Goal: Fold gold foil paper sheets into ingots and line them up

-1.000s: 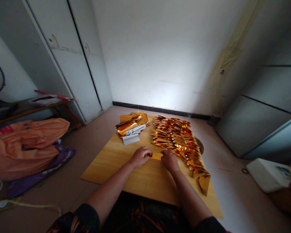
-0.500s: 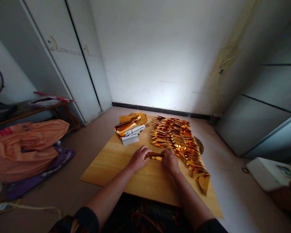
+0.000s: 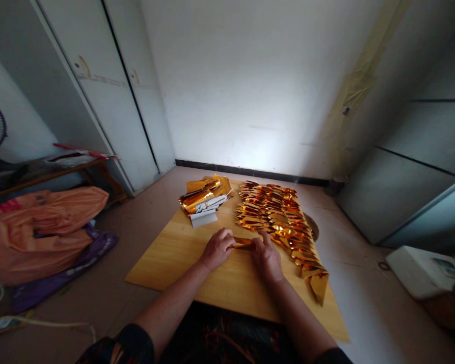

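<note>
Between my two hands is a narrow folded piece of gold foil paper (image 3: pixel 243 243), just above the wooden board (image 3: pixel 167 258). My left hand (image 3: pixel 219 247) pinches its left end, fingers closed. At the right end, my right hand (image 3: pixel 267 255) grips it between thumb and fingers. Beyond my right hand lie rows of folded gold foil pieces (image 3: pixel 273 210), overlapping closely. A loose pile of gold foil sheets (image 3: pixel 208 194), some showing white backs, rests at the board's far left.
An orange bag (image 3: pixel 45 232) and a purple bag (image 3: pixel 64 270) lie on the floor at left. A white box (image 3: pixel 420 273) stands at right, near a grey refrigerator-like cabinet (image 3: pixel 413 167). Behind the board is a white wall (image 3: pixel 250 86); a wardrobe (image 3: pixel 117 91) stands at left.
The foil piece between my hands has turned slightly and looks slimmer and more pointed. My right hand has shifted its fingers and rolled a little; my left hand has barely moved.
</note>
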Demonstrator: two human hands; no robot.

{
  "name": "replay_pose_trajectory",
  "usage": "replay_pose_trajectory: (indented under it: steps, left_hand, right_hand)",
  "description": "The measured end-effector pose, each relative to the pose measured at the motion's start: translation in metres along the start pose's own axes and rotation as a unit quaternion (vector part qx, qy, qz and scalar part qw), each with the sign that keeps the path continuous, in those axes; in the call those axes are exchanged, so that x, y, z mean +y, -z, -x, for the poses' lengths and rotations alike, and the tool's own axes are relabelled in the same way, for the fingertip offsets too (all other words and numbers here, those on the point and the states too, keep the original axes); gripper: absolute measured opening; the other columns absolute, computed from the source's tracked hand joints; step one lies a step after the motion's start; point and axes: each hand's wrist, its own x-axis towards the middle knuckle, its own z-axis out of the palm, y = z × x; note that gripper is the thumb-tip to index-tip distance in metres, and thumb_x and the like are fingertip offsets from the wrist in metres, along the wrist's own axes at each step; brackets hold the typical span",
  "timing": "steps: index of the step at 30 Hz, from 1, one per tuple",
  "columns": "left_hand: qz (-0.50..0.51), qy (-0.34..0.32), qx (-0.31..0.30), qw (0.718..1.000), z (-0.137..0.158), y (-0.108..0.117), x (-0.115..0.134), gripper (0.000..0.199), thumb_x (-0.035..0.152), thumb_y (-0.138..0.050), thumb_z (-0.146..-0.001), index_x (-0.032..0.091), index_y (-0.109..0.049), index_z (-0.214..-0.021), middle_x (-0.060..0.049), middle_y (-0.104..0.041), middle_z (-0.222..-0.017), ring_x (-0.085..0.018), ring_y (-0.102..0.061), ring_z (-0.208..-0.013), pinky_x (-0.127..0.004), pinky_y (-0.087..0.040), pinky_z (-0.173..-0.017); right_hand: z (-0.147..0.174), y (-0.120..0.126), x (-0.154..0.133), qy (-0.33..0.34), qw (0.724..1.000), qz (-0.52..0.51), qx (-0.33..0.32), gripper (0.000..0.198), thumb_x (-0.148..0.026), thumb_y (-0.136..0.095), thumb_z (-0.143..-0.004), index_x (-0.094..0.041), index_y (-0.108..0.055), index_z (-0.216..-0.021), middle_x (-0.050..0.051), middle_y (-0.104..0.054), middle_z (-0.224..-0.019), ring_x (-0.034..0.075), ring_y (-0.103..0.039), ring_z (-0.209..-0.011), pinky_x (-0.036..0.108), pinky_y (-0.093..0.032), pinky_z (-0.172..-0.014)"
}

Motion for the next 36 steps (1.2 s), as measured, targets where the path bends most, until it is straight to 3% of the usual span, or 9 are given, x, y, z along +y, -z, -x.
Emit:
replay_pose_trajectory:
  steps: [4,8,12,17,25,30,36]
  left_hand:
    - [-0.032,-0.020,0.004,0.999,0.002,0.000,-0.001,0.016,0.004,-0.057,-0.070,0.019,-0.063,-0.072,-0.003,-0.058,-0.085,-0.017,-0.052,-0.083,-0.029,-0.041,-0.075]
    - [-0.023,-0.039,-0.024,0.999,0.004,0.002,0.000,0.018,0.003,-0.056,-0.068,0.018,-0.063,-0.071,-0.003,-0.062,-0.079,-0.017,-0.053,-0.080,-0.031,-0.040,-0.075]
    - [0.008,-0.030,-0.047,0.998,0.004,0.006,0.003,0.015,0.006,-0.057,-0.070,0.019,-0.064,-0.072,-0.003,-0.066,-0.082,-0.018,-0.055,-0.083,-0.032,-0.043,-0.078]
    - [0.043,-0.022,-0.059,0.997,0.006,0.010,0.000,0.011,0.016,-0.058,-0.078,0.019,-0.067,-0.073,-0.004,-0.066,-0.084,-0.017,-0.057,-0.085,-0.031,-0.045,-0.081]
    - [0.018,0.010,-0.063,0.998,0.004,0.005,-0.002,0.021,0.021,-0.052,-0.087,0.017,-0.064,-0.070,-0.004,-0.061,-0.078,-0.016,-0.055,-0.082,-0.027,-0.044,-0.077]
    - [-0.009,0.064,-0.063,0.996,0.001,0.004,0.002,0.016,0.019,-0.056,-0.082,0.017,-0.059,-0.067,-0.002,-0.058,-0.075,-0.015,-0.053,-0.078,-0.025,-0.042,-0.070]
    - [-0.074,0.105,-0.093,0.987,-0.003,0.006,0.004,0.017,0.025,-0.060,-0.080,0.018,-0.057,-0.065,-0.002,-0.058,-0.074,-0.016,-0.053,-0.076,-0.025,-0.038,-0.066]
  right_hand:
    - [0.002,0.008,0.002,0.090,0.996,0.010,0.016,0.015,-0.012,-0.054,-0.082,-0.021,-0.064,-0.080,0.006,-0.062,-0.107,0.018,-0.052,-0.089,0.028,-0.037,-0.076]
    - [0.007,0.012,0.001,0.137,0.990,-0.010,-0.042,0.016,-0.011,-0.055,-0.084,-0.020,-0.063,-0.074,0.003,-0.064,-0.080,0.016,-0.050,-0.080,0.027,-0.033,-0.074]
    - [0.010,0.017,0.002,0.102,0.987,-0.060,-0.107,0.018,-0.013,-0.052,-0.087,-0.019,-0.064,-0.075,0.003,-0.065,-0.077,0.016,-0.052,-0.080,0.025,-0.032,-0.073]
    - [0.006,0.016,0.008,0.063,0.983,-0.106,-0.135,0.016,-0.018,-0.052,-0.088,-0.021,-0.067,-0.082,0.002,-0.068,-0.082,0.016,-0.057,-0.082,0.025,-0.037,-0.075]
    - [-0.001,0.006,0.007,-0.003,0.986,-0.120,-0.119,0.022,-0.019,-0.047,-0.089,-0.020,-0.068,-0.084,0.003,-0.070,-0.083,0.014,-0.061,-0.079,0.022,-0.040,-0.073]
    - [-0.005,0.004,0.000,-0.052,0.987,-0.093,-0.120,0.018,-0.019,-0.051,-0.087,-0.021,-0.068,-0.088,0.002,-0.071,-0.088,0.014,-0.063,-0.084,0.021,-0.039,-0.075]
    - [-0.007,0.003,-0.002,-0.051,0.990,-0.038,-0.122,0.018,-0.019,-0.050,-0.089,-0.022,-0.068,-0.087,0.001,-0.071,-0.087,0.013,-0.063,-0.081,0.021,-0.035,-0.072]
